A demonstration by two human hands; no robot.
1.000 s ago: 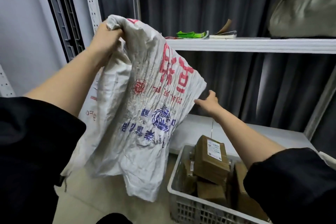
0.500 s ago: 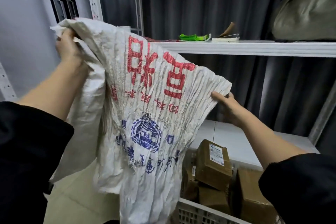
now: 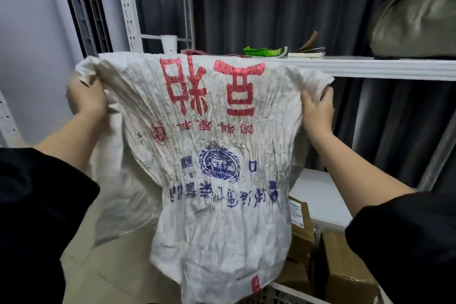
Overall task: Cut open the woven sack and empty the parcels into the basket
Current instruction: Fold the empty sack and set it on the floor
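Observation:
A white woven sack [image 3: 217, 155] with red and blue printing hangs upside down in front of me, limp and spread wide. My left hand [image 3: 85, 98] grips its upper left corner. My right hand [image 3: 317, 111] grips its upper right corner. The sack's lower end droops over the white plastic basket [image 3: 281, 292] at the bottom right. Brown cardboard parcels [image 3: 345, 269] lie in the basket, partly hidden behind the sack and my right sleeve.
A white metal shelf [image 3: 385, 67] runs behind the sack, carrying a green packet [image 3: 264, 51], a booklet [image 3: 307, 53] and a paper cup [image 3: 169, 44]. A grey bundle [image 3: 417, 22] sits upper right. Dark curtains hang behind. A perforated upright [image 3: 125, 4] stands at left.
My left hand moved right and lower, my right hand rose and took hold of the corner, and the sack is stretched flat between both hands. The view shifted closer to the sack.

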